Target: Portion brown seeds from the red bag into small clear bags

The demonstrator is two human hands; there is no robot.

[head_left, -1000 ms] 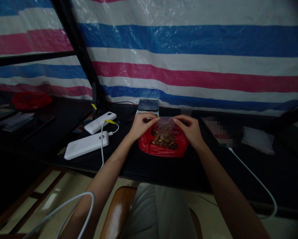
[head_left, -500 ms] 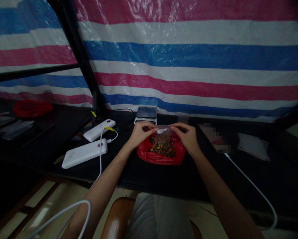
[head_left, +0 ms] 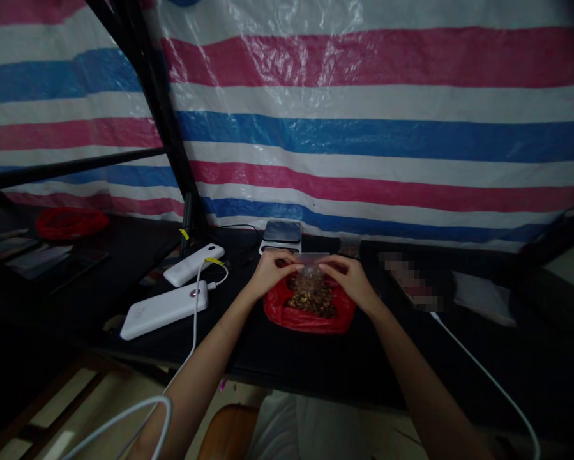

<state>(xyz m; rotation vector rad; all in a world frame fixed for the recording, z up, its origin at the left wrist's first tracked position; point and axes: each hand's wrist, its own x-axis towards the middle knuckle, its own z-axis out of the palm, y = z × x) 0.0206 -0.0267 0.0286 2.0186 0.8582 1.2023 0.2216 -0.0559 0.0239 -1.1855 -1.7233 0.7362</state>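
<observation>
Between my two hands hangs a small clear plastic bag [head_left: 310, 276] with some brownish bits showing in its lower part. My left hand [head_left: 276, 271] pinches its top edge on the left, and my right hand [head_left: 347, 278] pinches the same edge on the right. Right below lies an open red plastic bag [head_left: 318, 324] on the black table. Loose brown and golden pieces [head_left: 310, 301] fill it; their exact kind is too dark to tell. A small digital scale [head_left: 281, 233] stands just behind my left hand.
Two white power banks [head_left: 165, 313] with a white cable lie at the left. Right of my hands are a phone [head_left: 411, 281] on a cable and a pack of clear bags [head_left: 484, 297]. Another filled clear bag [head_left: 350, 248] rests behind. A black post [head_left: 165, 121] rises at the left.
The camera view has tilted up a little, so everything sits lower in the picture. Both hands keep their pinch on the clear bag, whose top edge now looks straighter and flatter.
</observation>
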